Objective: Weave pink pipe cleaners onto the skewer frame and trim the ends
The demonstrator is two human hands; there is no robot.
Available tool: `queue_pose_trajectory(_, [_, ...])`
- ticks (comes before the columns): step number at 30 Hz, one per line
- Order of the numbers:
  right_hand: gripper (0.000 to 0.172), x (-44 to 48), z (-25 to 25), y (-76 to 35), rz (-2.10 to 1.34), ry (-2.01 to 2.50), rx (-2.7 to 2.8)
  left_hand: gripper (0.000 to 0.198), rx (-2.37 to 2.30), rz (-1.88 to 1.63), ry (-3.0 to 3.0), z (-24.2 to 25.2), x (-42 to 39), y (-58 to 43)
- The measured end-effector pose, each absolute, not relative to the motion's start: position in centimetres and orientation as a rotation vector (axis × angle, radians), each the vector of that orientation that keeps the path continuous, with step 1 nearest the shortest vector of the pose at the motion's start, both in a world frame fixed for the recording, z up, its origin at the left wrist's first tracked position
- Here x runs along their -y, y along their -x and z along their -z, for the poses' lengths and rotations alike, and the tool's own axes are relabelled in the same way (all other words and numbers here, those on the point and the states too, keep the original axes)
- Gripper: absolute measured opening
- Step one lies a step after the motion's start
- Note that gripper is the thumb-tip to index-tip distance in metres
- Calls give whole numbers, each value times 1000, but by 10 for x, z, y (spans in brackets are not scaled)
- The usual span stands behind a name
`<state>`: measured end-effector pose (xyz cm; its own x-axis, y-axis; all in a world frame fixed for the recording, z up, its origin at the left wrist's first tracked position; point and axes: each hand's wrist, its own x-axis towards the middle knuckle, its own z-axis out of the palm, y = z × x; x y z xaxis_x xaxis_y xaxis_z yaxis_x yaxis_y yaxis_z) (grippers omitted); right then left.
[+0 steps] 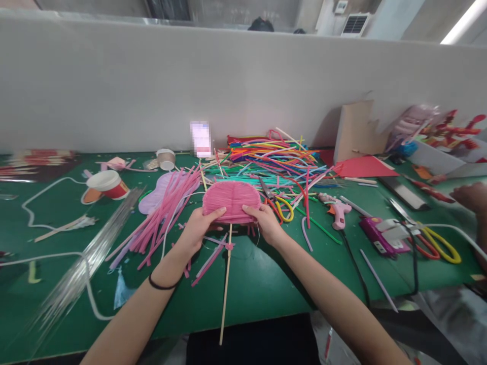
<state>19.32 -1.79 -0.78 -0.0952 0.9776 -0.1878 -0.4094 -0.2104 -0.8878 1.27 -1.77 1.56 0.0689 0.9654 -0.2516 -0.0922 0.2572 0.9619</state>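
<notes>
A pink fan-shaped piece made of pipe cleaners (231, 198) sits on a thin wooden stick (225, 289) that runs down toward the table's near edge. My left hand (198, 229) grips its lower left edge, thumb on top. My right hand (265, 221) pinches its lower right edge. Both hands hold the piece just above the green table (266, 284).
Loose pink pipe cleaners (160, 218) lie to the left, a big multicoloured pile (274, 162) behind. A pink glue gun (337, 209), yellow-handled scissors (437, 241), paper cups (110, 183), clear rods (87, 258) and white cables surround. Another person's hand (472, 196) rests at the right edge.
</notes>
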Motion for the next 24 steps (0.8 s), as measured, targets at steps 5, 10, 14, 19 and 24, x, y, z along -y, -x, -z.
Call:
queue_pose_trajectory(5, [39, 18, 11, -194, -1613, 971, 841, 40, -1188, -1007, -919, -17, 16, -9])
queue_pose_trajectory(10, [35, 17, 10, -192, -1639, 1039, 800, 40, -1124, -1038, -927, -10, 14, -10])
queue_pose_trajectory(14, [33, 15, 11, -194, -1688, 1081, 738, 41, -1093, -1022, -908, -10, 15, -13])
queue_pose_trajectory(19, [35, 14, 15, -193, -1641, 1044, 755, 41, -1120, -997, -848, -16, 17, -15])
queue_pose_trajectory(24, [38, 14, 22, -189, -1578, 981, 796, 44, -1131, -1041, -838, -12, 16, -13])
